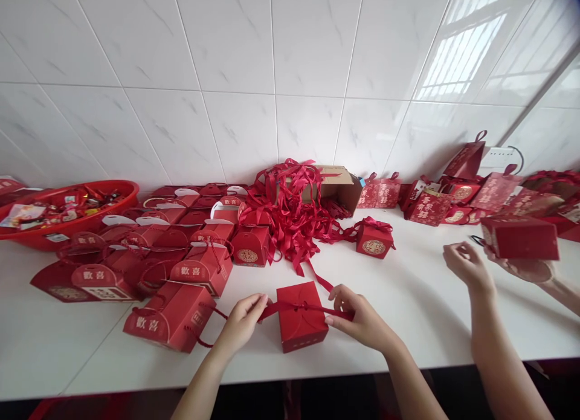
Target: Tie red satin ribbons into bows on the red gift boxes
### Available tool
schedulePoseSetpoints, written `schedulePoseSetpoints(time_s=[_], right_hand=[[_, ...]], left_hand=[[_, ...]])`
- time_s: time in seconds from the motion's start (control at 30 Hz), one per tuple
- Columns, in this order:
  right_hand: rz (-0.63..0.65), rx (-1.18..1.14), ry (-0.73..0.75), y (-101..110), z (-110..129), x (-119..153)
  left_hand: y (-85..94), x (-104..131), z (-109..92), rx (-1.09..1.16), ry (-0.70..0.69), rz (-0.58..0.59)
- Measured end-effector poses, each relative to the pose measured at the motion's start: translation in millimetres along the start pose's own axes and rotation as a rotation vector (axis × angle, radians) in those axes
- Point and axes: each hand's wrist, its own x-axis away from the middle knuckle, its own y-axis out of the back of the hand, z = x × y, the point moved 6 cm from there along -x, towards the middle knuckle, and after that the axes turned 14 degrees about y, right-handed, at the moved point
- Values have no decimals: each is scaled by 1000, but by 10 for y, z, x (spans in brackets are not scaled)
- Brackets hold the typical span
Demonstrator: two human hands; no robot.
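A small red gift box point(302, 338) stands on the white table in front of me, its top flaps folded in. A red ribbon point(284, 307) crosses the top of the box and appears knotted at the middle. My left hand point(241, 323) pinches one end of the ribbon left of the box. On the right, my right hand point(362, 319) has its fingers closed round the other end, close to the box's side. Just left of my left hand lies a red box with rope handles point(170, 317).
Many red boxes point(199, 269) crowd the left, before a red basin point(122, 193) of sweets. Behind my box sits a ribbon heap point(294, 220) by a cardboard box point(351, 193). At the right, another person's hands point(469, 266) are near a dark red box point(521, 239).
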Motion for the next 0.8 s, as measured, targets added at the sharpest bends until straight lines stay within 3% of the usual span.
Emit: schedulePoseSetpoints(time_s=[0.13,0.27,0.33,0.4,0.47,0.53,0.67,0.8], right_hand=[[47,1,102,58,161,-10],[60,211,101,86,224,-25],[-61,335,35,104,216,-43],[-270,382,5,118,245,-60],[-448,316,49,92,316,-83],[-493,174,92,24,375,-132],[-372,-49,35,-118,399,-239],[-257,-49,-58,-230,371,-276]], left_hand=[[18,-18,103,-96,126,92],[-32,86,20,-140,147,376],[-72,164,-102,-164,124,519],[-97,215,-266,-128,79,557],[-111,227,-435,-1,18,468],[-125,238,-546,124,-50,286],[-248,355,-603,29,-241,-67],[-406,464,-607,-216,-421,-229]])
